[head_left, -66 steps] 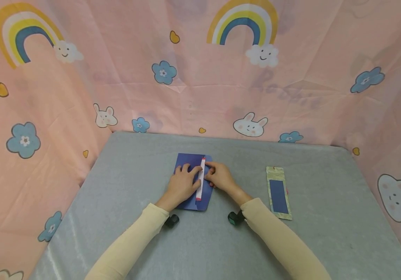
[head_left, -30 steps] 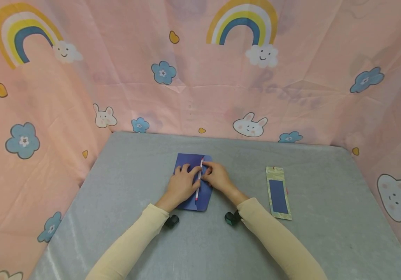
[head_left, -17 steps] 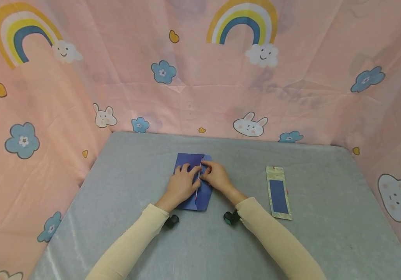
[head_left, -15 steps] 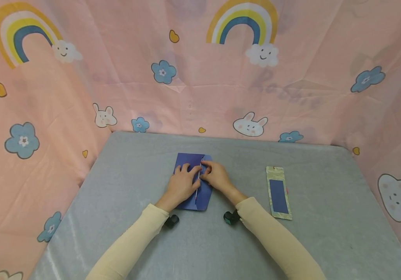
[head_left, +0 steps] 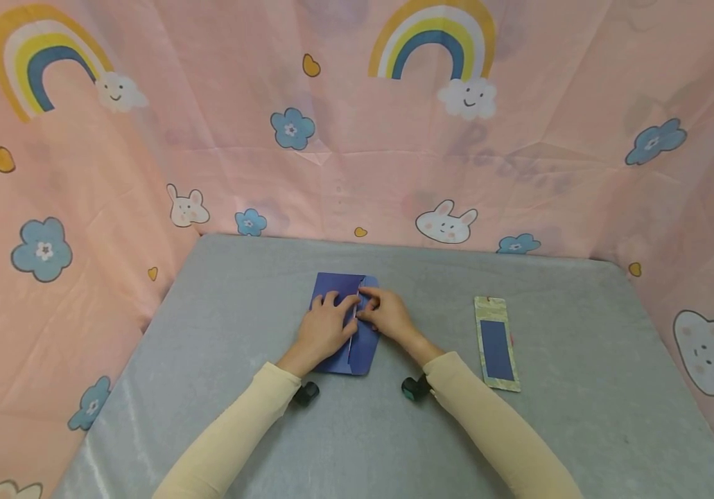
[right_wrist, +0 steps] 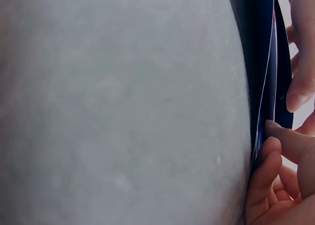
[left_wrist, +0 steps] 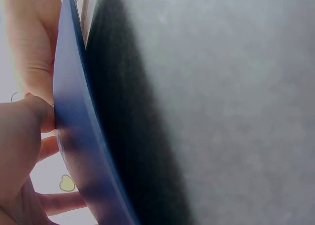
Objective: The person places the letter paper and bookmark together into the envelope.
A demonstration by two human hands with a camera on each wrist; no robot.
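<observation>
A dark blue envelope (head_left: 332,281) lies on the grey table, its lighter flap (head_left: 366,346) spread to the right. Only a thin pale edge of a white card (head_left: 351,341) shows in the envelope's mouth; the rest is hidden inside. My left hand (head_left: 321,330) rests over the envelope with its fingers spread, thumb and index finger beside the mouth. From the right, my right hand (head_left: 390,316) has its index finger and thumb tips set apart against the card's edge. In the right wrist view, its thumb (right_wrist: 281,133) touches that edge, and other fingers curl beside the flap.
A narrow greenish packet (head_left: 499,384) with a dark blue panel lies on the table (head_left: 556,443) to the right. Dark wrist cameras sit under both cuffs. A pink curtain (head_left: 344,180) printed with rainbows and rabbits surrounds the table.
The white card has slid left into the envelope, from a wide strip to a thin edge. My right hand has moved slightly left with it; my left hand has stayed in place.
</observation>
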